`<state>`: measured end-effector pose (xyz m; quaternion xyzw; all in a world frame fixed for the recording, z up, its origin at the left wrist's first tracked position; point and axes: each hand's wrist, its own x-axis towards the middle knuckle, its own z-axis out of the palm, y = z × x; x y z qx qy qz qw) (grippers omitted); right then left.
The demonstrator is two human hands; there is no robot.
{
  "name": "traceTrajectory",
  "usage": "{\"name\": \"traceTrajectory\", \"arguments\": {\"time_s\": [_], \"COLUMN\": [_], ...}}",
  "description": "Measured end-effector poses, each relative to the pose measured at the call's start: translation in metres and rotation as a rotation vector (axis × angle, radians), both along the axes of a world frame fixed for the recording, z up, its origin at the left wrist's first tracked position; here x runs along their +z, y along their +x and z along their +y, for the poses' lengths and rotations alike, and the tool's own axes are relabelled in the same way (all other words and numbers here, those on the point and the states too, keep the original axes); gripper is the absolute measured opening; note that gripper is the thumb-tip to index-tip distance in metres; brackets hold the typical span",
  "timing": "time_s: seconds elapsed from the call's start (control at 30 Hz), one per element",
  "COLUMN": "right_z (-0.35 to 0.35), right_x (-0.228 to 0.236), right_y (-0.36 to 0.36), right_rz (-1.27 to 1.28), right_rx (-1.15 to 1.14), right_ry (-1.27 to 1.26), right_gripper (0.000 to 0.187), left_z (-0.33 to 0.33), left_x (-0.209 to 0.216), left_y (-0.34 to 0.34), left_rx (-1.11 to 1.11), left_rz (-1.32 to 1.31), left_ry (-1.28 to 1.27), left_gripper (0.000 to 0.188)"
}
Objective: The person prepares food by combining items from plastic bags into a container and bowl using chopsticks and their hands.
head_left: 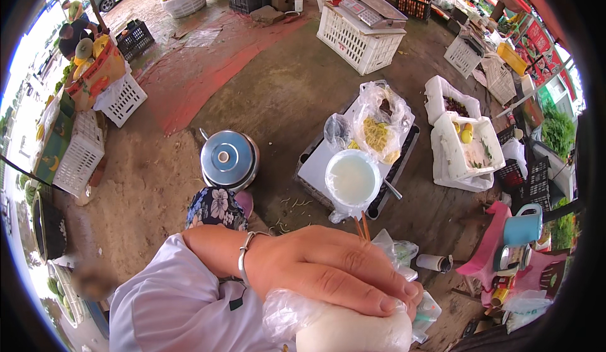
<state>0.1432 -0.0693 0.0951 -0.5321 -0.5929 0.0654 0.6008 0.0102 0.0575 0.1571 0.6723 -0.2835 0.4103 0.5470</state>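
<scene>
My left hand (pixel 344 267), with a silver bangle on the wrist, reaches across from the lower left. Its fingers curl over a smooth white steamed bun (pixel 353 330) in a clear plastic bag, close to me and cut off by the lower edge. Just beyond the knuckles, a pair of brown chopsticks (pixel 362 227) sticks up; their other ends are hidden behind the hand. Farther on stands a bowl (pixel 352 178) lined with clear plastic, holding pale, milky liquid. A spoon handle (pixel 392 189) shows at its right. My right hand does not show.
An open plastic bag of yellow shredded food (pixel 374 134) shares the low stand (pixel 314 170) with the bowl. A lidded metal pot (pixel 225 159) is left of it. Foam boxes (pixel 459 147) with fruit lie right. A scale (pixel 366 12) tops a white crate (pixel 356 43) ahead.
</scene>
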Motion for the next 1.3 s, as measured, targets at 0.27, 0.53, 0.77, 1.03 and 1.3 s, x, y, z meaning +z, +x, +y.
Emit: {"name": "traceTrajectory", "arguments": {"time_s": [0.27, 0.53, 0.77, 1.03, 1.3], "right_z": [-0.001, -0.001, 0.002, 0.007, 0.018], "right_x": [0.0, -0.001, -0.003, -0.008, -0.001], "right_y": [0.003, 0.003, 0.002, -0.001, -0.003], "right_rz": [0.012, 0.024, 0.035, 0.07, 0.145], "right_rx": [-0.012, -0.007, -0.017, -0.057, -0.114], "right_ry": [-0.014, -0.012, -0.009, 0.013, -0.022], "right_gripper": [0.062, 0.059, 0.056, 0.053, 0.06], "left_z": [-0.002, -0.007, -0.011, 0.018, 0.026], "left_x": [0.0, 0.0, -0.007, -0.036, -0.063], "left_y": [0.0, 0.005, 0.011, 0.018, 0.028], "left_rx": [0.126, 0.263, 0.326, 0.122, 0.083], "left_rz": [-0.085, -0.125, -0.155, 0.373, 0.445], "left_ry": [0.035, -0.017, -0.027, -0.216, -0.312], "left_gripper": [0.023, 0.012, 0.011, 0.058, 0.069]}}
